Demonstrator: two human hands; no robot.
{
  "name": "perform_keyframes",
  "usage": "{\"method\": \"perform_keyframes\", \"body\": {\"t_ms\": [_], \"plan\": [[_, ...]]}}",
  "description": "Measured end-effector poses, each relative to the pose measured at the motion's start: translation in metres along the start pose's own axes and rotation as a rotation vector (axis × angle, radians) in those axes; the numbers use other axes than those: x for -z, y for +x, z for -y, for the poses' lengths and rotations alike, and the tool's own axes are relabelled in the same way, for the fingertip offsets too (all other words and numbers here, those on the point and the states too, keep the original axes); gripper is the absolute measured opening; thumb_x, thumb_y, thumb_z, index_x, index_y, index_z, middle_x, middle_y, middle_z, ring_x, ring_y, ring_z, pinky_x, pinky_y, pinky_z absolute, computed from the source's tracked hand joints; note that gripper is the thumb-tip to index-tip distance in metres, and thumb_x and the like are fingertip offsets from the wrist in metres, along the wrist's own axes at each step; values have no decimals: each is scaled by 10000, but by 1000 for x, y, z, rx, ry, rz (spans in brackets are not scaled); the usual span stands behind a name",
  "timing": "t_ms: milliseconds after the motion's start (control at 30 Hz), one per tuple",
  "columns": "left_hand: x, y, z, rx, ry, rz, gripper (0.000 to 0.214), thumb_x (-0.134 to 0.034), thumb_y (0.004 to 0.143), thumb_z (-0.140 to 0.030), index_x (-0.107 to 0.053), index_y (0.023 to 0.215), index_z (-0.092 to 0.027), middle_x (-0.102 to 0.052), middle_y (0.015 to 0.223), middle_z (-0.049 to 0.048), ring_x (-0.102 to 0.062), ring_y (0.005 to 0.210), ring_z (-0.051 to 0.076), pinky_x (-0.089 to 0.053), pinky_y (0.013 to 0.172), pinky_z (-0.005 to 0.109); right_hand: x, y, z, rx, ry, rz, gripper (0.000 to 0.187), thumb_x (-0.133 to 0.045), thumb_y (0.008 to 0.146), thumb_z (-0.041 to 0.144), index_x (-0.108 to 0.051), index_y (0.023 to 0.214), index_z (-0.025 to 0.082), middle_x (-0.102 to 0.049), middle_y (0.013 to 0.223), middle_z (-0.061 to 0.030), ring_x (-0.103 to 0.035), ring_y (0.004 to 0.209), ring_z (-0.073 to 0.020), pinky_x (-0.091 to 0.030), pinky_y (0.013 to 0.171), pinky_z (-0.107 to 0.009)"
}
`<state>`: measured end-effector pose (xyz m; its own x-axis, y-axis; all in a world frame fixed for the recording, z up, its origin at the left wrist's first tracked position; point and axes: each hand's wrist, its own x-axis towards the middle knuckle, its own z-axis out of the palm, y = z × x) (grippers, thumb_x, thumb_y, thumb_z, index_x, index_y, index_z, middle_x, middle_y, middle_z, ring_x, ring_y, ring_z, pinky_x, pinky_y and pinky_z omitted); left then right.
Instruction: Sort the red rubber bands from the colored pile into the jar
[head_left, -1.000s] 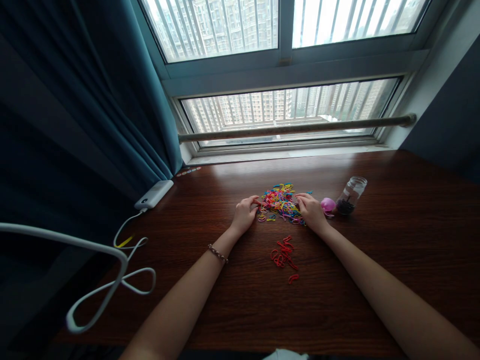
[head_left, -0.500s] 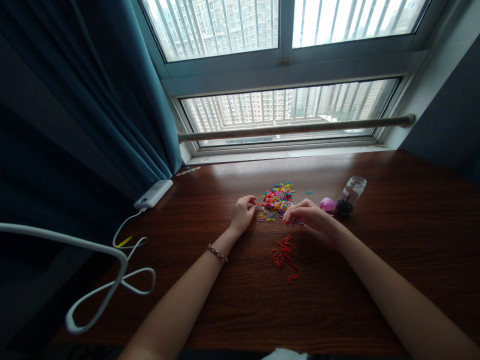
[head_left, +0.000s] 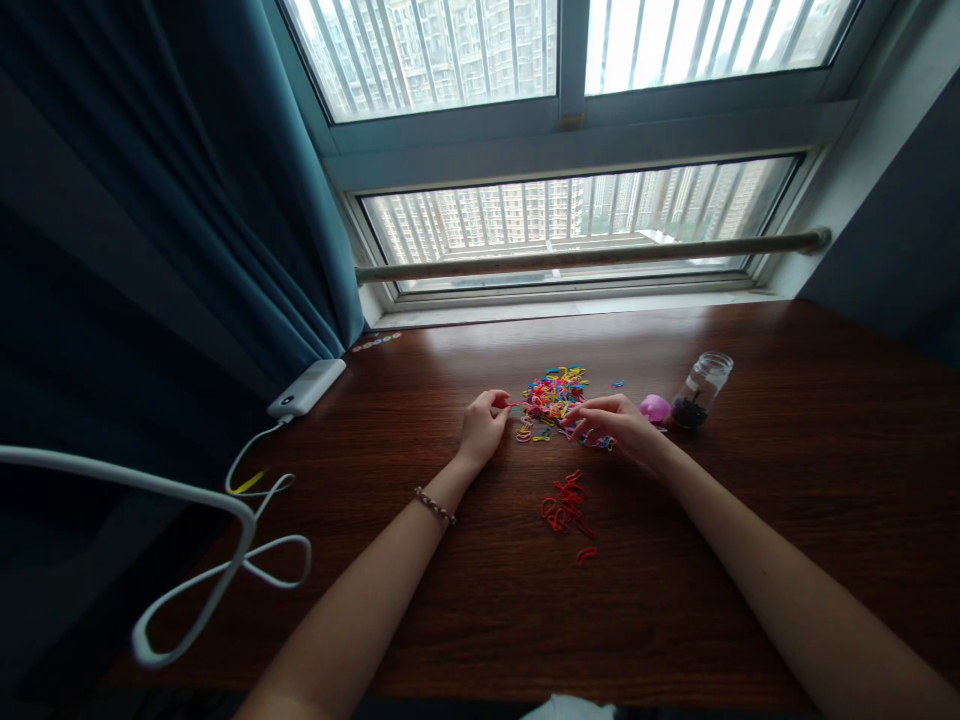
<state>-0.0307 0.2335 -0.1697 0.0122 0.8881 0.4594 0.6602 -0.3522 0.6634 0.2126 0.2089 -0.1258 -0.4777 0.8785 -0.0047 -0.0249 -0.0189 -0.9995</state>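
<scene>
Plenty of bare worktop (head_left: 480,620) nearer than the fingers. Just short of them, loose red bands (head_left: 566,510). Pinched shut at the edges of the mixed band pile (head_left: 553,392): left hand (head_left: 484,428) and right hand (head_left: 619,425), too tiny to tell what's caught. Right of the right fingers, pink lid (head_left: 655,407), then jar (head_left: 701,388).

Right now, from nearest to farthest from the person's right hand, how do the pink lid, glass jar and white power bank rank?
1. The pink lid, just right of the right hand.
2. The glass jar, farther right, past the lid.
3. The white power bank, far left, by the curtain.
</scene>
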Motion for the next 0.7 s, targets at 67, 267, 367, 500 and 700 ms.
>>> {"method": "perform_keyframes", "body": {"t_ms": [67, 267, 367, 500, 700], "plan": [[-1, 0, 1, 3, -6, -15, 161, -536, 744, -149, -599, 891, -164, -622, 826, 40, -588, 758, 143, -482, 682, 271, -1, 1, -2, 5, -77, 9, 349, -593, 711, 414, -687, 874, 120, -682, 808, -91, -633, 707, -166, -469, 539, -218], [-2, 0, 3, 0, -8, -25, 130, -507, 785, -199, -598, 868, -159, -623, 825, 51, -587, 740, 146, -484, 672, 273, 3, 11, -23, 69, -311, -119, 304, -557, 737, 382, -689, 873, 144, -692, 763, -64, -638, 712, -183, -494, 572, -259], [0, 0, 0, -13, 0, -30, 131, -494, 794, -194, -593, 873, -159, -625, 836, 54, -589, 765, 154, -483, 687, 281, 9, 15, -30, 132, -482, -269, 271, -517, 762, 351, -697, 841, 164, -695, 737, -55, -638, 662, -197, -492, 573, -286], [4, -5, -16, -115, 26, -23, 120, -500, 798, -197, -590, 870, -164, -623, 840, 55, -579, 792, 160, -468, 745, 303, 16, 16, -32, 223, -683, -475, 269, -492, 777, 340, -704, 814, 178, -699, 766, -62, -640, 709, -228, -482, 627, -313], [-1, -32, -64, -474, -90, 249, 148, -497, 806, -206, -573, 926, -162, -625, 799, 53, -560, 791, 158, -446, 768, 302, 18, 15, -33, 268, -793, -611, 255, -472, 792, 306, -702, 799, 197, -700, 799, -54, -635, 717, -211, -464, 666, -302]]}}
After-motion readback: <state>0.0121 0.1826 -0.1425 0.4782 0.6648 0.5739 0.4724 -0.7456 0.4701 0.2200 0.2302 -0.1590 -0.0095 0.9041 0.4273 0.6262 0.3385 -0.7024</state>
